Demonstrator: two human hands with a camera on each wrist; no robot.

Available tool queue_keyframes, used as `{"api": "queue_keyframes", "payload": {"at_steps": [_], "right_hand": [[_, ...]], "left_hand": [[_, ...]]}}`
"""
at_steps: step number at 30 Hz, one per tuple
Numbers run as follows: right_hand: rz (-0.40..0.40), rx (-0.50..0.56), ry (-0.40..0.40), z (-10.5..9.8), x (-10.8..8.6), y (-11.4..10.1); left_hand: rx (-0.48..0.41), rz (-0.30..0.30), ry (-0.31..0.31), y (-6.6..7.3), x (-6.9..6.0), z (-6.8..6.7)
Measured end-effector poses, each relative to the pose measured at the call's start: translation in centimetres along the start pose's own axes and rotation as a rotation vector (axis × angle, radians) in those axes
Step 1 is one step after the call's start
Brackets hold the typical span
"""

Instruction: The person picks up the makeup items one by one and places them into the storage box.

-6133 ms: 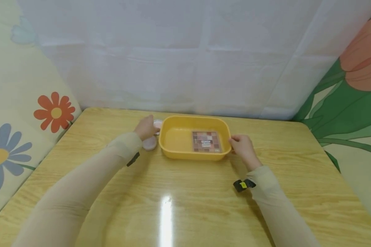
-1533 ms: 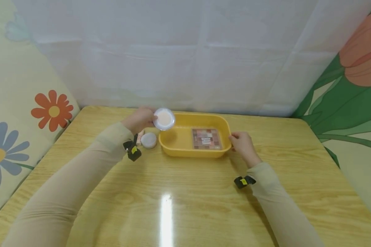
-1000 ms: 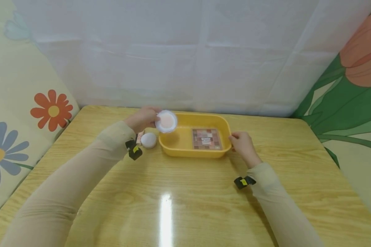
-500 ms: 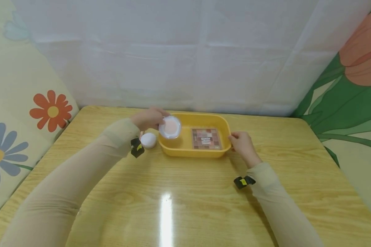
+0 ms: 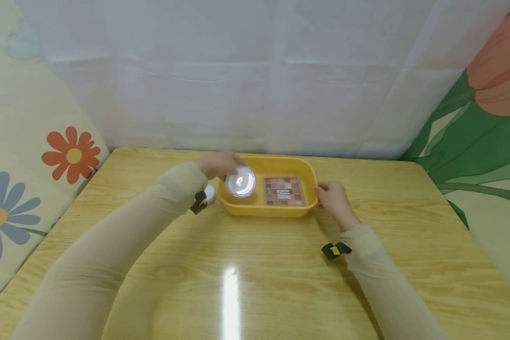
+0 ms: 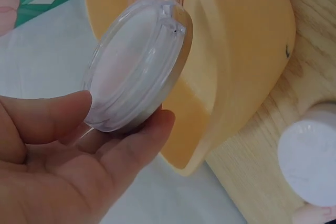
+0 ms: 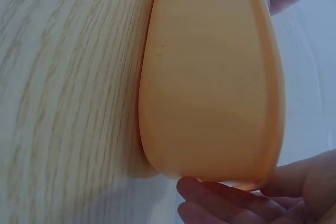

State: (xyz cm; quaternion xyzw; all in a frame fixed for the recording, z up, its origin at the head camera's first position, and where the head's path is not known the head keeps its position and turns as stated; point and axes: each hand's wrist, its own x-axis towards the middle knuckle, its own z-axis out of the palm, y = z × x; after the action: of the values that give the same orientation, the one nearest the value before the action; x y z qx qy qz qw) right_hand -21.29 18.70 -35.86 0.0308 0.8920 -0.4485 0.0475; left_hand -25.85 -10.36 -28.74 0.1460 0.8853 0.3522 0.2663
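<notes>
Between thumb and fingers, my left hand [image 5: 221, 165] pinches a round clear-lidded powder compact [image 6: 136, 66], tilted above the left part of a yellow plastic tub [image 5: 265, 211]. Light glints off its lid in the head view. My right hand [image 5: 332, 196] grips the tub's right end, its thumb at the rim and fingertips [image 7: 194, 190] against the outer wall. Inside the tub, on the right, lies a flat square eyeshadow palette [image 5: 284, 191] with a checkered brown and pink cover.
A round white-lidded jar [image 6: 310, 156] stands on the wooden table [image 5: 187, 274] left of the tub, partly hidden by my left wrist in the head view. A pinkish item [image 6: 315, 213] shows beside it. A white cloth [image 5: 238, 85] hangs behind the table.
My left hand has lifted the powder compact from the table beside the tub and carried it rightward over the tub's left part, tilting it. My right hand has stayed on the tub.
</notes>
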Motion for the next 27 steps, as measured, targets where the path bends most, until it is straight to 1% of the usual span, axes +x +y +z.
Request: {"api": "queue_keyframes", "payload": {"at_steps": [6, 11, 13, 15, 17, 21, 23, 27], "right_hand": [[0.007, 0.004, -0.003, 0.0, 0.1, 0.0], [0.010, 0.009, 0.000, 0.1, 0.1, 0.0], [0.010, 0.010, 0.002, 0.1, 0.1, -0.1], [0.005, 0.008, 0.006, 0.2, 0.0, -0.1], [0.000, 0.009, 0.011, 0.2, 0.0, -0.1], [-0.011, 0.004, 0.019, 0.2, -0.1, -0.2], [-0.016, -0.001, 0.020, 0.3, -0.2, -0.2], [-0.017, -0.005, 0.015, 0.3, -0.2, -0.3]], "left_hand": [[0.136, -0.032, -0.046, 0.7, 0.8, 0.2], [0.219, -0.038, -0.091, 0.6, 1.9, 0.5], [0.247, -0.035, -0.112, 0.4, 2.4, 0.8], [0.282, -0.037, -0.126, 0.6, 2.6, 1.2], [0.318, -0.031, -0.130, 0.8, 2.7, 1.6], [0.401, -0.009, -0.118, 1.5, 2.8, 2.2], [0.449, 0.001, -0.124, 1.7, 3.0, 2.5], [0.507, 0.004, -0.156, 1.9, 3.5, 3.0]]}}
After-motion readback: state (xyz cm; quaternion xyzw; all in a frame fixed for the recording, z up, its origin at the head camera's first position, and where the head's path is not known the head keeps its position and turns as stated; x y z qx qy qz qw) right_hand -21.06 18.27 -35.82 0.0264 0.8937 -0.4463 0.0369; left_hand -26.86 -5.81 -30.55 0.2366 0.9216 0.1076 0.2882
